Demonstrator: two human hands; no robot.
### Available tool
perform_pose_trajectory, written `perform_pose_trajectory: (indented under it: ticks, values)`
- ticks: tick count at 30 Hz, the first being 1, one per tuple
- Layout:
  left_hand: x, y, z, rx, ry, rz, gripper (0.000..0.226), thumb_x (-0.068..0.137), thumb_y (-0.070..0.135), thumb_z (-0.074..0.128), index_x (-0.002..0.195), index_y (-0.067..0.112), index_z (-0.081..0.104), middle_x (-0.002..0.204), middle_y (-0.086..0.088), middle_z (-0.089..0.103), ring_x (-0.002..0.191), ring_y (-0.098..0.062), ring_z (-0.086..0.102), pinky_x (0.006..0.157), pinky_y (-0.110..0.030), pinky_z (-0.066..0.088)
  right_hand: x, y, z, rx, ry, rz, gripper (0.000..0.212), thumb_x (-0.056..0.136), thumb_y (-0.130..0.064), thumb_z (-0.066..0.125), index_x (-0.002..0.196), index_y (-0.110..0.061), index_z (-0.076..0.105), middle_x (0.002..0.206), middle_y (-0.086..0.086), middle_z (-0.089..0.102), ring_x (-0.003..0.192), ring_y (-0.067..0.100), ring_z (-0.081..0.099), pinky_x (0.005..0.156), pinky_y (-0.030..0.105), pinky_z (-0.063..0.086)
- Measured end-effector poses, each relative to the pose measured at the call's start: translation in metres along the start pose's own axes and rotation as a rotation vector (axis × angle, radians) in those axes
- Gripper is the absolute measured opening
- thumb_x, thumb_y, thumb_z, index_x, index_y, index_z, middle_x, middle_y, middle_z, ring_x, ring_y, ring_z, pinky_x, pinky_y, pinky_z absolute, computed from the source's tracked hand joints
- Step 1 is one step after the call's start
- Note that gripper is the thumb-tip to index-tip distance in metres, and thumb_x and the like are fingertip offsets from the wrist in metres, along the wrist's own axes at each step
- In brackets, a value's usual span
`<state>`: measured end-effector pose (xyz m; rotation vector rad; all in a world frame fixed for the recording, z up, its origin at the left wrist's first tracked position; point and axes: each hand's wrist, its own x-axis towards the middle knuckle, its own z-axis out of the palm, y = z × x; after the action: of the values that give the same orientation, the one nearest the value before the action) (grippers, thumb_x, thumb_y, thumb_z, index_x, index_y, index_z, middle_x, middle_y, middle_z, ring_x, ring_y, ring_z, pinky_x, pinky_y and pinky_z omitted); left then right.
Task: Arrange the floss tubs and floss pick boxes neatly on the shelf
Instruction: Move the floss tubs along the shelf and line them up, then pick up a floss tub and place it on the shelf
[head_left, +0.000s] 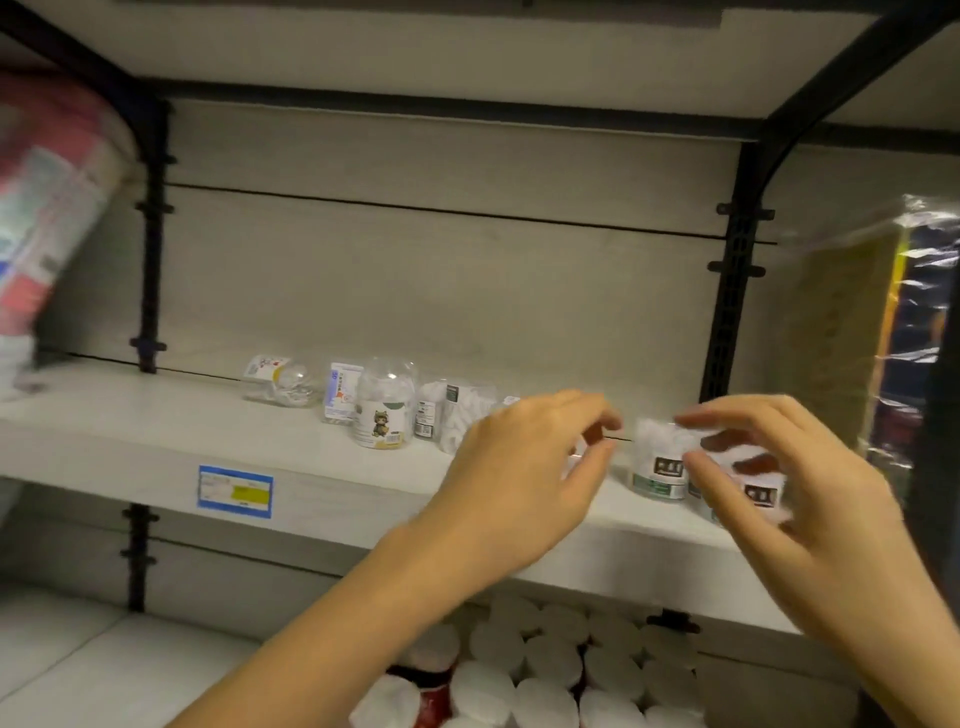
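Head view: right hand (795, 493) fingers grasp a clear, dark-labelled floss tub (761, 496); left hand (514, 467) fingers released, empty. Hasty placing could topple the neighbouring green-banded tub (657, 470).

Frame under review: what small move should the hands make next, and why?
Probably set the clear dark-labelled tub, which the right hand seems to grip, flush beside the clear green-banded tub standing on the pale shelf. The left hand hovers close, holding nothing visible, and could steady it.
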<state>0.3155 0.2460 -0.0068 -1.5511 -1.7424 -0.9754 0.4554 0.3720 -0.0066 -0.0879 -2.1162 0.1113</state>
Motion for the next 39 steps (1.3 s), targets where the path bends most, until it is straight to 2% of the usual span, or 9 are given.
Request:
perform_pose_trajectory:
  ticks: [3, 10, 18, 21, 26, 30, 32, 34, 39]
  values:
    - [-0.046, -0.04, -0.046, -0.033, 0.021, -0.105, 0.017, 0.086, 0.035, 0.051, 0.097, 0.032, 0.064, 0.086, 0.019, 0.064, 0.081, -0.002, 0.057, 0.07, -0.016, 0.045, -0.002, -0.034, 0.025, 0.098, -0.097, -0.077, 0.02, 0.082, -0.051, 0.045, 0.098, -0.044, 0.056, 0.101, -0.027, 0.055, 0.094, -0.005, 0.056, 0.073, 0.011, 0.048]
    - [-0.088, -0.151, -0.125, 0.093, 0.023, -0.273, 0.018, 0.083, 0.038, 0.052, 0.089, 0.029, 0.067, 0.077, 0.014, 0.064, 0.076, -0.008, 0.057, 0.064, -0.024, 0.047, 0.053, -0.107, 0.119, 0.184, -0.252, 0.005, 0.025, 0.085, -0.039, 0.053, 0.11, -0.037, 0.056, 0.105, -0.023, 0.06, 0.096, -0.005, 0.057, 0.081, 0.009, 0.048]
    - [-0.085, -0.247, -0.165, 0.015, -0.195, -0.238, 0.012, 0.088, 0.028, 0.056, 0.094, 0.028, 0.067, 0.085, 0.014, 0.065, 0.082, -0.006, 0.057, 0.069, -0.021, 0.048, 0.181, -0.102, 0.244, -0.185, -0.38, 0.334, 0.067, 0.089, -0.043, 0.054, 0.141, -0.008, 0.031, 0.143, 0.014, 0.04, 0.13, 0.03, 0.038, 0.105, 0.039, 0.034]
    - [-0.086, -0.264, -0.172, -0.063, -0.223, -0.25, 0.011, 0.088, 0.023, 0.059, 0.092, 0.025, 0.069, 0.085, 0.011, 0.066, 0.084, -0.008, 0.057, 0.067, -0.02, 0.047, 0.187, -0.096, 0.262, -0.266, -0.505, 0.461, 0.071, 0.087, -0.052, 0.051, 0.141, -0.009, 0.032, 0.142, 0.014, 0.043, 0.127, 0.032, 0.042, 0.103, 0.041, 0.037]
    - [-0.089, -0.281, -0.175, -0.173, -0.225, -0.264, 0.013, 0.087, 0.021, 0.061, 0.099, 0.022, 0.067, 0.094, 0.009, 0.066, 0.089, -0.004, 0.057, 0.071, -0.016, 0.046, 0.182, -0.11, 0.254, -0.288, -0.431, 0.449, 0.067, 0.085, -0.054, 0.053, 0.136, -0.012, 0.04, 0.137, 0.012, 0.047, 0.121, 0.029, 0.049, 0.096, 0.038, 0.042]
    - [-0.077, -0.277, -0.171, -0.328, -0.263, -0.351, 0.03, 0.087, 0.029, 0.061, 0.117, 0.025, 0.058, 0.115, 0.013, 0.059, 0.103, 0.001, 0.055, 0.078, -0.007, 0.043, 0.18, -0.146, 0.224, -0.043, -0.399, 0.459, 0.063, 0.085, -0.051, 0.055, 0.133, -0.011, 0.046, 0.13, 0.008, 0.054, 0.112, 0.024, 0.054, 0.09, 0.035, 0.046]
    - [-0.071, -0.27, -0.17, -0.502, -0.332, -0.432, 0.038, 0.081, 0.042, 0.061, 0.117, 0.032, 0.054, 0.122, 0.013, 0.058, 0.106, 0.002, 0.055, 0.091, -0.014, 0.044, 0.177, -0.168, 0.21, 0.125, -0.415, 0.458, 0.057, 0.082, -0.054, 0.055, 0.124, -0.015, 0.054, 0.118, 0.001, 0.059, 0.099, 0.016, 0.058, 0.08, 0.028, 0.048]
    - [-0.07, -0.263, -0.172, -0.754, -0.399, -0.51, 0.045, 0.073, 0.052, 0.056, 0.112, 0.028, 0.061, 0.118, 0.008, 0.066, 0.106, -0.005, 0.061, 0.097, -0.027, 0.047, 0.172, -0.189, 0.2, 0.241, -0.469, 0.448, 0.053, 0.076, -0.058, 0.053, 0.111, -0.02, 0.06, 0.107, -0.005, 0.064, 0.089, 0.008, 0.06, 0.075, 0.021, 0.047]
    - [-0.081, -0.249, -0.18, -1.019, -0.45, -0.523, 0.037, 0.073, 0.045, 0.055, 0.102, 0.023, 0.067, 0.104, 0.003, 0.073, 0.099, -0.008, 0.066, 0.086, -0.02, 0.052, 0.162, -0.218, 0.195, 0.259, -0.557, 0.407, 0.074, 0.059, -0.069, 0.046, 0.118, -0.025, 0.056, 0.109, -0.011, 0.058, 0.09, 0.001, 0.054, 0.071, 0.015, 0.04]
